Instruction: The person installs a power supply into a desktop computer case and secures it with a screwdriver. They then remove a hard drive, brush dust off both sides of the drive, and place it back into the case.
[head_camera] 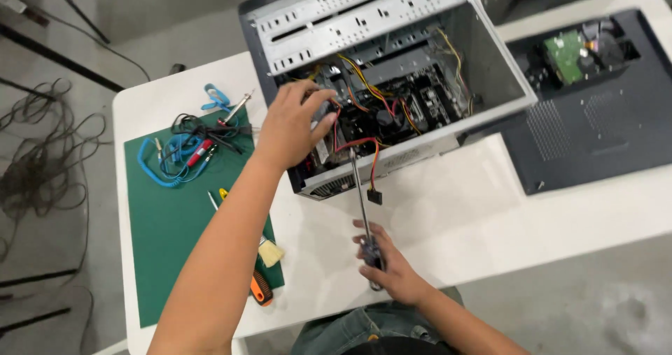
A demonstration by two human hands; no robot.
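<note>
1. Our left hand (290,128) reaches into the open computer case (392,75) on the white table (476,208); its fingers pinch the red cables (341,128).
2. Our right hand (388,264) is clenched around the handle of a long screwdriver (360,194); the shaft points into the case.
3. A green mat (168,222) lies left of the case; it carries a brush (269,251).

- PC repair workshop – opened computer case (392,82) on white table (490,208)
- green work mat (168,222) w/ tools, cables
- removed side panel (595,131) nearby
</note>
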